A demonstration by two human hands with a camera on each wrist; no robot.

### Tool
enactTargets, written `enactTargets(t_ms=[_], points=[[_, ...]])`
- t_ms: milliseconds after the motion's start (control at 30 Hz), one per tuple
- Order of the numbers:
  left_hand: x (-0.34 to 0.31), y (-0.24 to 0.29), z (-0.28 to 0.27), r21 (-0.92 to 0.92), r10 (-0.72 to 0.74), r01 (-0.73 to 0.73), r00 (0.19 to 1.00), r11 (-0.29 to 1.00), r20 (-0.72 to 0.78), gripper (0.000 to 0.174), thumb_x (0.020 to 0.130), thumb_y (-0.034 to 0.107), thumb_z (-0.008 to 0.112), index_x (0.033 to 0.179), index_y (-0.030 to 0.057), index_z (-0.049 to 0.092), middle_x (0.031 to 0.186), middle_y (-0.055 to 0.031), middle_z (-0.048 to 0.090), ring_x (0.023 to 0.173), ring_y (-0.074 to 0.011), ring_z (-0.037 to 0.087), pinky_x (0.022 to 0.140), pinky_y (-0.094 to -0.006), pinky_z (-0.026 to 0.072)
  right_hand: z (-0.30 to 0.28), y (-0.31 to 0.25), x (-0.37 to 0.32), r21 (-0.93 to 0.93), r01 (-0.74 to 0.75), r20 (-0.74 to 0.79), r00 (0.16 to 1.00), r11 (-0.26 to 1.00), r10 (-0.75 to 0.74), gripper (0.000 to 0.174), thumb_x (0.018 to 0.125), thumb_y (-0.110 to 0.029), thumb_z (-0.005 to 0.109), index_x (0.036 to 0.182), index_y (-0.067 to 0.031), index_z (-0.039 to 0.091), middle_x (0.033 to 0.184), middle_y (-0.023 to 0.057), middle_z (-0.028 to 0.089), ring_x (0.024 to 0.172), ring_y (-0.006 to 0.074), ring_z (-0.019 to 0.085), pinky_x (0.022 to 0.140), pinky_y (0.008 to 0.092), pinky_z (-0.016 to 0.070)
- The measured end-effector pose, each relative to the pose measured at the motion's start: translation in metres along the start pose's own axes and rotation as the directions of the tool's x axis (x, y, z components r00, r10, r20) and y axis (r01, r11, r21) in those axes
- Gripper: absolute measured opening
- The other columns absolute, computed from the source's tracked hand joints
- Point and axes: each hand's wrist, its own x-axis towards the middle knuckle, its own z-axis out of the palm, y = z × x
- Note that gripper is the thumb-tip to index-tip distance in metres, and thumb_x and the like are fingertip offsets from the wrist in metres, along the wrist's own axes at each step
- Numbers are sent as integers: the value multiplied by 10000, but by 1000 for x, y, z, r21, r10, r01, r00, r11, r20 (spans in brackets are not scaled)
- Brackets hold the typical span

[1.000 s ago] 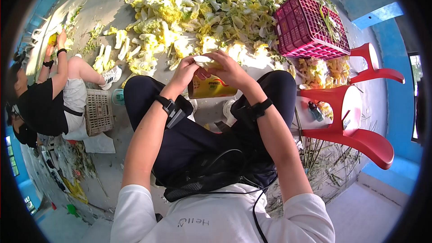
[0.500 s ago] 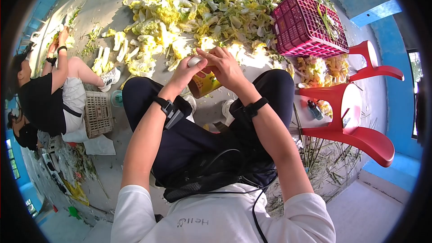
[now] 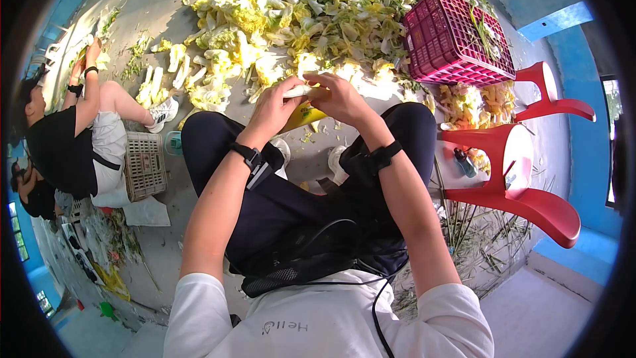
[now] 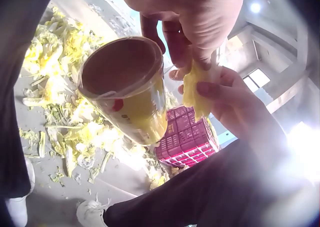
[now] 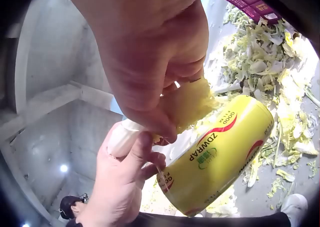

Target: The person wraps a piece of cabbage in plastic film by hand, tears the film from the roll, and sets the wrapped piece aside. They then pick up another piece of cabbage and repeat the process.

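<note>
Both hands hold a small cabbage piece with a white stalk point(image 5: 122, 138) and yellow leaf point(image 4: 199, 92) between them, above the knees. The left hand point(image 3: 270, 111) point(image 5: 115, 182) grips its stalk end, thumb along it. Curled fingers of the right hand point(image 3: 343, 101) point(image 5: 155, 62) pinch the leafy part. Just below, a yellow printed wrap roll point(image 3: 303, 117) point(image 5: 220, 154) hangs tilted, its hollow end showing in the left wrist view. The left fingers lie by one end of the roll; their contact with it is partly hidden.
Loose cabbage leaves point(image 3: 252, 20) cover the floor ahead. A magenta crate point(image 3: 457, 40) stands at front right, red stools point(image 3: 510, 159) at right. Another person point(image 3: 66, 146) sits at left beside a beige crate point(image 3: 146, 166). Cut stalks point(image 3: 490, 238) lie behind the stools.
The roll has gone from nearly level to tilted and partly behind the hands. The right fingers, straighter half a second ago, now curl over the piece. The person at left has raised their hands.
</note>
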Motion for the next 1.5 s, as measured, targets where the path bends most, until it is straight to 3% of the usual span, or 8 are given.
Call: enactTargets(t_ms=[100,333,433,667,800,1000,1200,1500], points=[[-3,9,-4,124,105,-110,993,986,47,228,906,67,677,1127,75,624,1017,-134,712,913,-333,687,772,-416,544,-4,-3,-2,-129,-159,205,962,979,183,380,761,-99,740,1139,-67,724,912,184,711,930,376,679,832,433,538],[-1,9,-1,176,304,-287,949,942,-79,290,837,-9,672,1106,89,622,1049,-113,706,1019,-349,658,855,-436,534,4,7,-1,-300,187,-39,977,935,-208,331,790,-39,679,1117,-84,708,921,139,703,871,360,677,756,449,546],[0,15,-5,198,363,-337,925,921,-116,323,822,-37,699,1121,54,618,1084,-142,688,1027,-357,658,857,-421,536,3,-8,-2,-303,108,-113,982,947,-148,358,787,-25,666,1137,-96,689,963,120,682,879,359,676,746,438,552],[5,15,-5,73,187,-174,952,982,-241,472,732,-45,738,1167,76,601,1234,-90,642,1200,-334,581,1026,-463,457,-1,-17,-3,-212,101,-208,967,972,-146,414,764,55,611,1148,-85,676,972,122,666,880,368,667,732,429,552],[13,-2,-9,254,369,-323,915,912,-162,523,725,-43,733,1219,85,621,1313,-68,624,1323,-322,513,1098,-423,440,-4,-17,-3,-163,79,-217,970,984,-114,474,724,124,516,1145,-44,656,1001,155,663,940,392,658,799,432,545],[9,0,-13,293,263,-225,960,929,-97,410,796,-28,691,1190,80,654,1261,-67,636,1235,-331,564,1031,-430,468,2,-12,-5,-81,92,-221,969,992,-108,450,724,115,519,1129,-29,651,1010,174,669,945,398,662,818,433,541],[13,-3,-13,262,405,-356,899,897,-166,217,846,0,660,1053,51,702,1080,-72,659,1024,-304,633,905,-433,502,0,-16,-4,-45,105,-268,957,993,-113,424,745,105,528,1137,-10,644,1003,186,673,937,389,667,804,409,537],[7,0,-22,325,115,-92,992,941,-53,164,945,168,621,927,38,720,800,-166,696,797,-366,679,734,-456,531,3,-11,-7,-187,19,-202,978,982,-58,374,806,61,593,1165,-27,644,1030,200,676,930,407,662,783,441,536]])
